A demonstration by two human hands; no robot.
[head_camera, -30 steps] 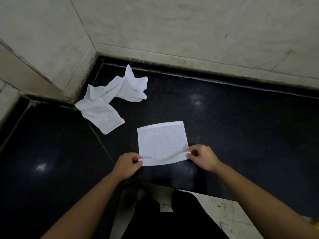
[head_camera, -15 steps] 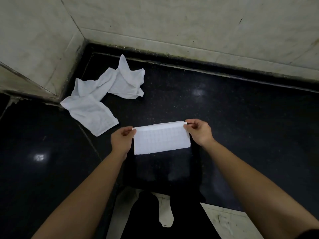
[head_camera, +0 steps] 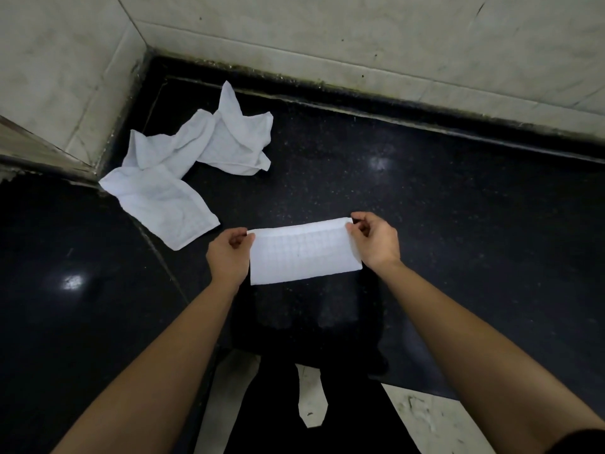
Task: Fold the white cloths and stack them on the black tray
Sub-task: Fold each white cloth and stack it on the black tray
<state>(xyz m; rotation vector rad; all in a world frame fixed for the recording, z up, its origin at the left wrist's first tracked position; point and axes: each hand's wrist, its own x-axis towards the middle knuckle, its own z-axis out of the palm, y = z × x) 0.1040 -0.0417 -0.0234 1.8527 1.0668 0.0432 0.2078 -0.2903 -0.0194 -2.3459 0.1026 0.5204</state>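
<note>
One white cloth (head_camera: 304, 257) sits folded in half at the near middle of the black bench (head_camera: 458, 208). The left hand (head_camera: 229, 257) and right hand (head_camera: 376, 244) each pinch a far corner. Two crumpled cloths (head_camera: 183, 178) lie unfolded at far left. Nothing looks stacked, and no tray can be told apart. Pale stone walls (head_camera: 360, 34) meet in a corner.

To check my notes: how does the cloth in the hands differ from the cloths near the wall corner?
The held cloth is folded into a neat rectangle; the corner cloths lie crumpled. The left hand and right hand pinch the held cloth at its far corners; nobody touches the corner cloths. Both are white.
</note>
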